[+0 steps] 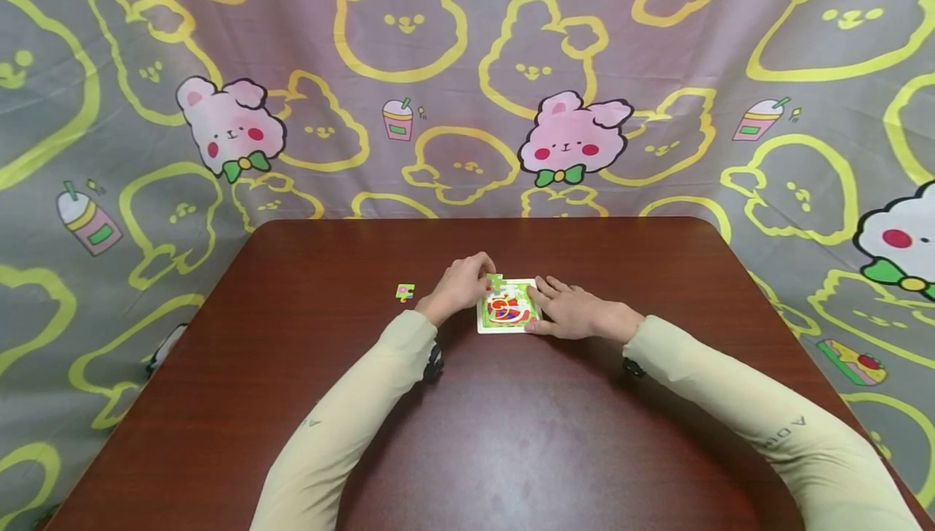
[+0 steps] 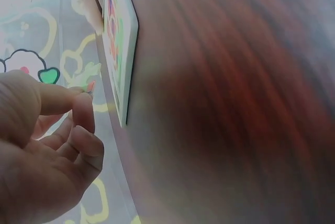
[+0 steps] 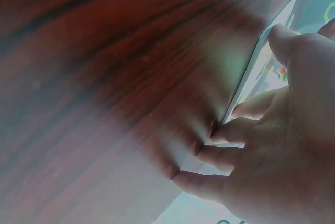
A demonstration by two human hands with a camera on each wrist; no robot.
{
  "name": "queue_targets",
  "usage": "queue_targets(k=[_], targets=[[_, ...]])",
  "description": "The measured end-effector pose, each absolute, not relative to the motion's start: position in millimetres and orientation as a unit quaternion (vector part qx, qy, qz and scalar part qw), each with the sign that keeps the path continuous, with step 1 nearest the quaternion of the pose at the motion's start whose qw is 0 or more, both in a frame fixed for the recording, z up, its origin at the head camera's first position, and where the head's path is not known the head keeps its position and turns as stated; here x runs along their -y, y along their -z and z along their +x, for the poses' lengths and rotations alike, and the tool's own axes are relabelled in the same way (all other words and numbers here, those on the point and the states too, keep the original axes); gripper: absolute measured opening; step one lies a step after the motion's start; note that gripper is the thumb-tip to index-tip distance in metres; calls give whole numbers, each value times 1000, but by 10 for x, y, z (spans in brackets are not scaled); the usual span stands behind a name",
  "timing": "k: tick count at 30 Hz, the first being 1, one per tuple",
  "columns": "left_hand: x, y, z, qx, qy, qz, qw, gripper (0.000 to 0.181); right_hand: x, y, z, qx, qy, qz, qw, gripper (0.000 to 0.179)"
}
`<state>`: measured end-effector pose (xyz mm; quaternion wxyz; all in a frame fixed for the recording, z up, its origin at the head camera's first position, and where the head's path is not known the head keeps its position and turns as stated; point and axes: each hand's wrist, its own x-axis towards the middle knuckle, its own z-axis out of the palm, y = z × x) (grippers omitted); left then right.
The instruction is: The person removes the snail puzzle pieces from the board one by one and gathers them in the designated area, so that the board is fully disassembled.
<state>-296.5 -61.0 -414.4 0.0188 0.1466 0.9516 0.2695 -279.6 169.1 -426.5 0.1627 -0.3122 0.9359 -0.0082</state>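
Observation:
A square jigsaw puzzle (image 1: 509, 312) with a white border and a red and green picture lies on the table. Between thumb and forefinger, my left hand (image 1: 462, 281) pinches a green puzzle piece (image 1: 496, 281) over the puzzle's far left corner. The left wrist view shows that piece (image 2: 92, 72) edge-on at the fingertips, raised off the board. My right hand (image 1: 573, 309) rests along the puzzle's right side with fingers spread, the thumb at the near right corner. In the right wrist view, several fingertips touch the table just beyond the border.
Left of my left hand, a loose puzzle piece (image 1: 405, 292) in green and pink lies on the brown wooden table (image 1: 329, 369). A grey curtain (image 1: 453, 92) with yellow outlines and cartoon rabbits hangs behind the table and along both sides.

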Motion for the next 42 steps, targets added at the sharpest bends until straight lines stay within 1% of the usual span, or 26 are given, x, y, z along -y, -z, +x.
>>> queue_targets(k=[12,21,30,35,39,42], targets=[[907,4106,-3006,-956,-262,134,7,17,-1694,4265,-2796,-936,10,-313,163,84],[1096,4051,-3023,-956,-272,109,28,15,-1691,4277,-2794,-935,10,-318,156,84],[1258,4001,-3039,-945,-307,98,61,13,-1698,4255,-2776,-934,14,-323,149,84],[1361,3976,-3053,-943,-311,103,56,12,-1704,4255,-2774,-934,15,-327,143,84],[1454,3983,-3089,-951,-284,110,49,11,-1708,4255,-2777,-934,13,-322,151,84],[1514,3989,-3106,-954,-274,112,55,11,-1712,4261,-2779,-934,13,-321,154,85]])
